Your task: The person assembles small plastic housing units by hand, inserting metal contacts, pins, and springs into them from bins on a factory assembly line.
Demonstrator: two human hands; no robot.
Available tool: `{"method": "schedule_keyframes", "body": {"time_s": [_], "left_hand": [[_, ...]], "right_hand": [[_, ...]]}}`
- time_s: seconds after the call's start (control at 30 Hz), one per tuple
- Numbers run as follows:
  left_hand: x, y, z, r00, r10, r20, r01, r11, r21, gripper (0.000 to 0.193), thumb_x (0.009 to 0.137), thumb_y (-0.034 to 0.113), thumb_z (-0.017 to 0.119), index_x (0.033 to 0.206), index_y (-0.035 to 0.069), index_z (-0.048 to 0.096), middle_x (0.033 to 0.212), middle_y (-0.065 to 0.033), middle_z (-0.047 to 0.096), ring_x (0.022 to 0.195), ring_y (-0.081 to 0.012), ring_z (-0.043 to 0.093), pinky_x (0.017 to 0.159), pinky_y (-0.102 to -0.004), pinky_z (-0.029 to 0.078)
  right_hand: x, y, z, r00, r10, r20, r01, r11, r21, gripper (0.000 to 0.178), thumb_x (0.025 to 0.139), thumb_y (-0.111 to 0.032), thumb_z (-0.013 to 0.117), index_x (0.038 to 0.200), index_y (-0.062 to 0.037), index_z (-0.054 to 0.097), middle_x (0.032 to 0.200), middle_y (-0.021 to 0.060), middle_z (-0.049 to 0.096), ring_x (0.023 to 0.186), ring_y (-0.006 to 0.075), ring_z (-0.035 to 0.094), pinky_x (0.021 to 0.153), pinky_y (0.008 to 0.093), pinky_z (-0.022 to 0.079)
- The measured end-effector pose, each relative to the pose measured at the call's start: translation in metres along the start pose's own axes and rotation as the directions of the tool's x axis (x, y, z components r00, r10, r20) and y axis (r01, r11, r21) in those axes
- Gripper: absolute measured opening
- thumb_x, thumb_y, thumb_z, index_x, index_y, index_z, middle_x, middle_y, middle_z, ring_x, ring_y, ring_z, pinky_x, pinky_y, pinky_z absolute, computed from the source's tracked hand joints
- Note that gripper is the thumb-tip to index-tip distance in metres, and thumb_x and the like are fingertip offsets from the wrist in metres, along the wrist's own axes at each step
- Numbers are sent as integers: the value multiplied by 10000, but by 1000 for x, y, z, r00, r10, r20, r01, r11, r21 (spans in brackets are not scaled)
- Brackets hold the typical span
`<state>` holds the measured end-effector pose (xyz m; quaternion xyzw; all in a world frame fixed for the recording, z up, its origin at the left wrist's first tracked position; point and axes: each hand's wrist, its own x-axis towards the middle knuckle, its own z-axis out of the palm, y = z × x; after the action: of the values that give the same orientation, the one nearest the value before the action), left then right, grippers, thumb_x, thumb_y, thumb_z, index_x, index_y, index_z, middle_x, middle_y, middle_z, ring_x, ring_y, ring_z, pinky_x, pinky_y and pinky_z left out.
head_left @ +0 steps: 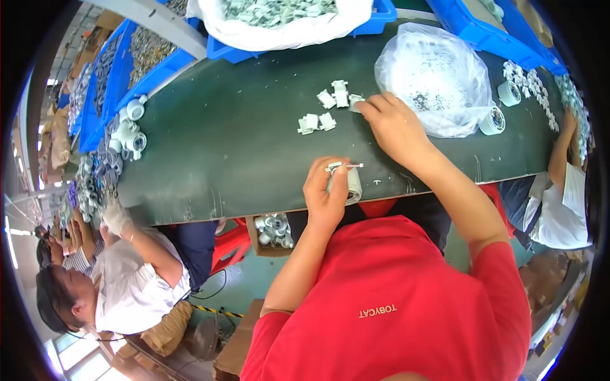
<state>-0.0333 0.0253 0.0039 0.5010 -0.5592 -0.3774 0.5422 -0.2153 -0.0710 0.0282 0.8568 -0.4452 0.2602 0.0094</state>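
**A:** Clips (325,109), small white plastic ones, lay scattered on the counter (222,146). Start with the big things, though. What was around them?

**B:** The dark green counter ran across the whole view. Blue bins (121,76) lined its far edge, and a white sack (286,25) of pale parts sat in one of them. A clear bag (438,76) of tiny bits lay on the counter just beyond the right hand (394,127). Other people worked at both ends of the counter. Their hands stayed well apart from the clips.

**A:** And the hands themselves?

**B:** The right hand reached out over the counter with its fingers curled down on the nearest clip (356,101), at the right end of the scatter. Whether it had pinched that clip or only touched it, I couldn't tell. The left hand (325,190) was near the counter's front edge, closed round a white cylinder (351,186) with a thin metal pin (346,166) on top.

**A:** So which way did the clips lie from each hand?

**B:** From the right hand, they ran off to its left, in a loose line slanting left and toward the person. From the left hand, they lay straight ahead, further up the counter. The right hand was plainly the nearer one, touching the end of the group.
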Motion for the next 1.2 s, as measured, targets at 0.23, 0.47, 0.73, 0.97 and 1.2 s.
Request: {"method": "schedule_keyframes", "body": {"time_s": [0.23,0.47,0.73,0.97,1.2], "left_hand": [[4,3,-8,987,-86,134,99,991,-88,185,988,104,523,981,-20,660,1148,-146,657,1008,-184,606,869,-312,483],[0,7,6,954,-198,226,257,926,-276,147,982,112,576,985,-10,658,1121,-136,695,1002,-189,641,894,-320,490],[1,11,15,978,-208,32,209,978,-11,142,972,120,583,1002,1,655,1033,-118,690,941,-237,644,843,-340,490],[12,23,31,986,118,113,-150,932,331,186,949,105,568,1093,12,643,1033,-157,660,931,-352,596,848,-423,463],[12,28,34,979,75,192,-145,913,382,327,999,161,412,1194,-20,602,1188,-189,613,1048,-340,567,928,-416,439]], "right_hand": [[-7,-21,-36,792,381,477,-609,435,664,269,888,-68,711,1133,-47,600,997,39,632,772,139,670,684,275,534],[-48,-40,-27,770,435,466,-562,117,819,233,920,12,657,1149,-32,646,1031,37,599,767,94,645,671,218,523],[-61,-35,-39,747,457,484,-551,18,834,366,926,17,629,1288,-35,603,1083,57,655,942,88,623,851,235,512],[-59,-52,-49,780,434,450,-518,46,854,332,947,-35,631,1277,0,605,1166,84,686,1067,129,639,928,280,510],[-66,-55,-35,750,480,455,-482,-74,873,368,940,-2,624,1307,-10,599,1165,82,691,1051,124,644,919,279,515]]}}
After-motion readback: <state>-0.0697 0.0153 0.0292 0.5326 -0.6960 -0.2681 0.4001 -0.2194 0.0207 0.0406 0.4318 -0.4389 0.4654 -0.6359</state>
